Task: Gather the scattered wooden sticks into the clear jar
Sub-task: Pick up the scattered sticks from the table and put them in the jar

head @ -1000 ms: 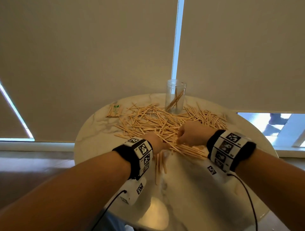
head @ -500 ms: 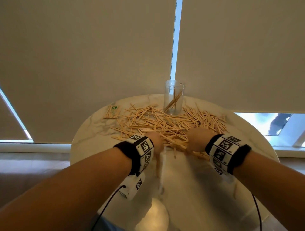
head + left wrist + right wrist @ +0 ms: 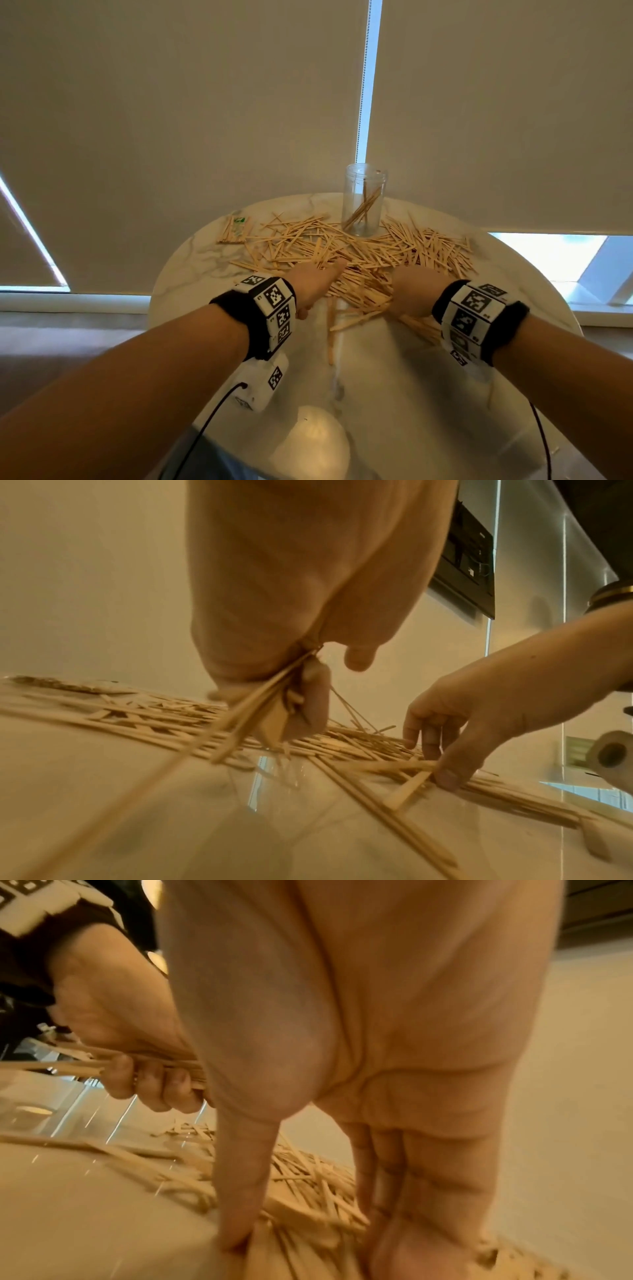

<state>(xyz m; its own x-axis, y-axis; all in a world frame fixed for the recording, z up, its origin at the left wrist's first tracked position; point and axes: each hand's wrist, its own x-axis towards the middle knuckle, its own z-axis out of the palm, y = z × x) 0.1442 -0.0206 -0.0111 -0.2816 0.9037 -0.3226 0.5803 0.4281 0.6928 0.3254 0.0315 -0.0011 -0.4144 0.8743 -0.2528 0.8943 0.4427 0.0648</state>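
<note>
Many thin wooden sticks lie in a loose pile across the far half of the round marble table. The clear jar stands upright behind the pile with a few sticks leaning inside. My left hand is at the pile's near edge and grips a bundle of sticks in curled fingers, which shows in the right wrist view too. My right hand reaches down into the pile, thumb and fingers pinching several sticks against the tabletop.
A small wrapped packet of sticks lies at the table's far left. Closed blinds hang right behind the jar. A few sticks lie apart toward me. The near half of the table bears only a bright reflection.
The hands were close together in the middle and have drawn apart. The left hand has pushed forward into the pile with its bundle; the right has shifted right and reaches down into the sticks.
</note>
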